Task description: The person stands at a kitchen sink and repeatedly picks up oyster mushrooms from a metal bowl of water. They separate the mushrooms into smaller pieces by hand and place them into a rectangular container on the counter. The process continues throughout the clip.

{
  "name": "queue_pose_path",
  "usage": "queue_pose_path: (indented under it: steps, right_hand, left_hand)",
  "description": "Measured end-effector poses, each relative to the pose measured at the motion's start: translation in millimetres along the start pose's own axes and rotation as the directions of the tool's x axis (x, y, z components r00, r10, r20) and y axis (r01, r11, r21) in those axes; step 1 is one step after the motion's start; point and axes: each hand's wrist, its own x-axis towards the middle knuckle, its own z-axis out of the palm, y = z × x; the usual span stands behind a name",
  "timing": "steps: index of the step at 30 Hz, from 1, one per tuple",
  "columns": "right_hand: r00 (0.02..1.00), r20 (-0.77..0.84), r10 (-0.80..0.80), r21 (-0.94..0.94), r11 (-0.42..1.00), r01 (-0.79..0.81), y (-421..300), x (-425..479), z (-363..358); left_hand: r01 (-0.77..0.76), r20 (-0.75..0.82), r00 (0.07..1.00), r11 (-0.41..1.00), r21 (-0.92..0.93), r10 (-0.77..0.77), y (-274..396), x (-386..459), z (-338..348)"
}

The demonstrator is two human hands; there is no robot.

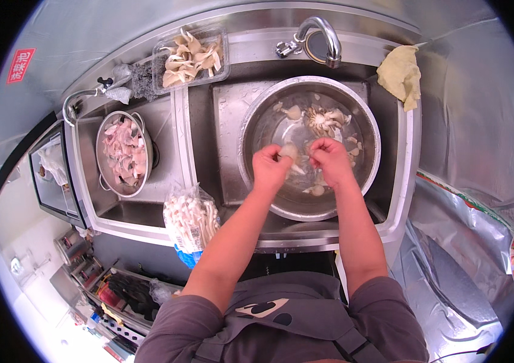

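A large round steel basin of water sits in the right bowl of a steel sink. My left hand is at the basin's left side, its thumb and fingers pinching a pale mushroom piece. Across from it my right hand has its fingertips drawn together over the water; whether anything is between them cannot be made out. A cluster of oyster mushrooms floats just beyond my right hand. Loose mushroom pieces drift around both hands.
A clear plastic tray of oyster mushrooms stands behind the divider. The left bowl holds a colander of pale pink raw pieces. Bagged white mushrooms rest on the front rim. A chrome faucet arches behind the basin; a yellow cloth hangs right.
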Motion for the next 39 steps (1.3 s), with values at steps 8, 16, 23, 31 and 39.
queue_pose_path:
  steps: [8,16,23,31,39]
  right_hand:
    - [0.969,0.229,0.092,-0.129,0.990,-0.064,-12.5,-7.2,20.7]
    - [0.990,0.140,0.008,0.139,0.990,-0.028,6.7,4.9,25.3]
    - [0.983,-0.166,-0.073,0.438,0.888,0.140,-7.6,10.8,-14.9]
    - [0.967,0.253,-0.028,0.177,0.984,-0.017,-6.7,-1.3,12.4]
    - [0.996,0.084,-0.023,0.017,1.000,0.022,19.6,-16.6,17.7]
  left_hand:
    - [0.125,0.124,0.988,0.954,-0.272,-0.094,2.0,3.0,-15.2]
    - [0.131,0.027,0.990,0.820,-0.558,-0.140,4.3,4.5,-15.0]
    - [0.134,0.056,0.988,0.627,-0.768,-0.142,-0.8,9.8,-35.6]
    - [0.225,0.373,0.919,0.945,-0.237,-0.125,19.4,9.7,-20.7]
    - [0.241,0.269,0.945,0.951,-0.192,-0.186,-0.9,-13.9,-11.2]
